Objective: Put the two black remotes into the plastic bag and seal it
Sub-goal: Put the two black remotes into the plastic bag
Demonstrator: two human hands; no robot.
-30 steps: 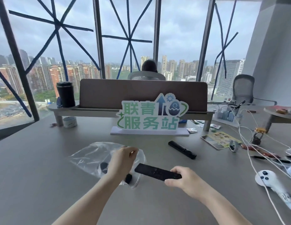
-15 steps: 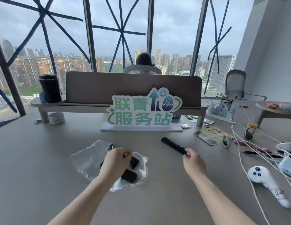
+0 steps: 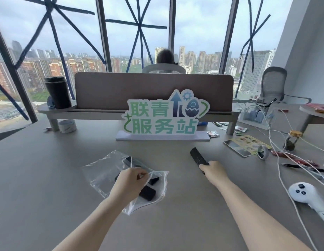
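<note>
A clear plastic bag (image 3: 101,171) lies on the grey table, its open mouth facing right. My left hand (image 3: 129,183) pinches the upper edge of that mouth. Inside the bag lies a black remote (image 3: 148,193), partly hidden under my left hand. A second dark end (image 3: 154,180) shows beside it, and I cannot tell whether it is a separate object. To the right, my right hand (image 3: 214,173) grips the near end of another black remote (image 3: 197,156), which points away towards the sign.
A green-lettered sign (image 3: 163,120) stands behind the bag. White cables (image 3: 277,160), a white controller (image 3: 305,194), a pen and a printed card (image 3: 246,144) crowd the right side. A tape roll (image 3: 67,126) and black tumbler (image 3: 58,92) stand far left.
A second ago my right hand was sliding a remote into the bag's mouth. It then let go, reached right to the other remote, and now holds it. My left hand stayed on the bag.
</note>
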